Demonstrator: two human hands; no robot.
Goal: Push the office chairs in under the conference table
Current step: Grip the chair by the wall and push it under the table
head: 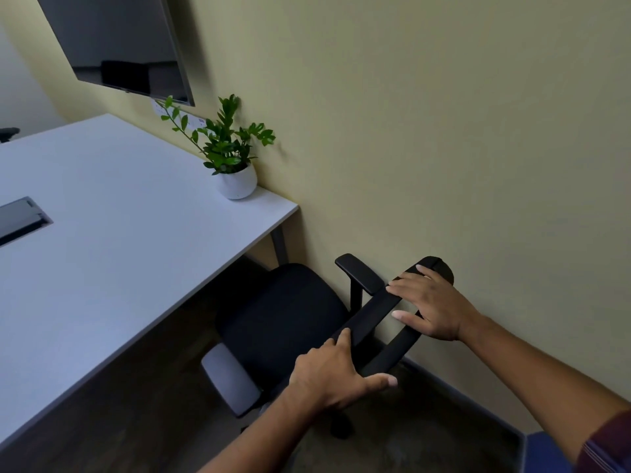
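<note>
A black office chair [280, 322] stands at the corner of the white conference table [112, 240], its seat partly under the table's edge and close to the wall. My left hand [334, 377] grips the near end of the chair's backrest top, fingers over it and thumb behind. My right hand [430, 302] lies over the far end of the backrest top, fingers spread across it. One armrest [358, 273] points toward the wall; the other armrest [228, 380] is nearer me.
A potted green plant [235, 158] in a white pot sits on the table corner by the yellow wall. A dark wall screen [116, 42] hangs above the table. A cable hatch [20, 220] is set in the tabletop. Another chair's part [8, 133] shows at far left.
</note>
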